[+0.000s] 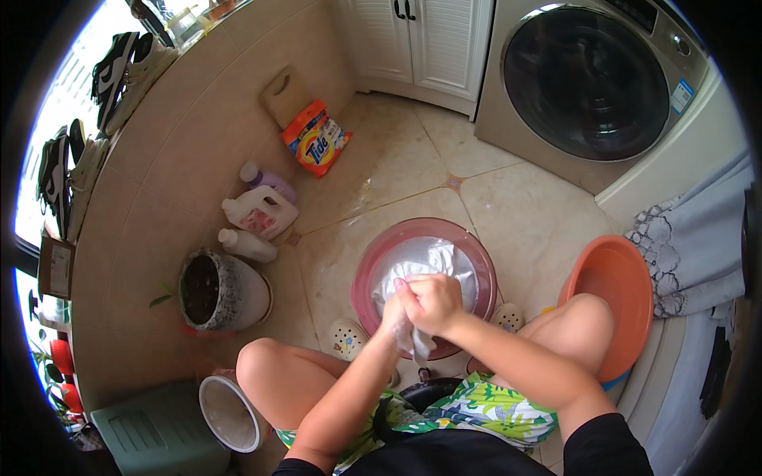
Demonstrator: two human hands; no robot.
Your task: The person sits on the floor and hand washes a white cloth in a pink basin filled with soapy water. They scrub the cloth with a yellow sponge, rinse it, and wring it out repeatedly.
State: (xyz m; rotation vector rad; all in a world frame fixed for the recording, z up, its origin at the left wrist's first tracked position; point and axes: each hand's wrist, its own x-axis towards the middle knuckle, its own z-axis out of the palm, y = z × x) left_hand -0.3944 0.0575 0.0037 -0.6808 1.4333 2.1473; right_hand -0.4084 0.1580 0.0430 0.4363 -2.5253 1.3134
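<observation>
Both my hands are together above the near half of a pink plastic basin (364,268). My left hand (397,315) and my right hand (437,303) are closed on a bunched white cloth (421,346), whose end hangs down below them at the near rim. More white fabric (440,257) lies in the cloudy water of the basin and seems to rise toward my hands; whether it is one piece with the held cloth I cannot tell. The fingers partly cover each other.
An orange basin (640,309) stands by my right knee. On the left are a plant pot (244,294), plastic bottles (262,211), a Tide detergent bag (317,140) and a white bin (229,416). A washing machine (586,83) and white cabinet (417,47) stand ahead.
</observation>
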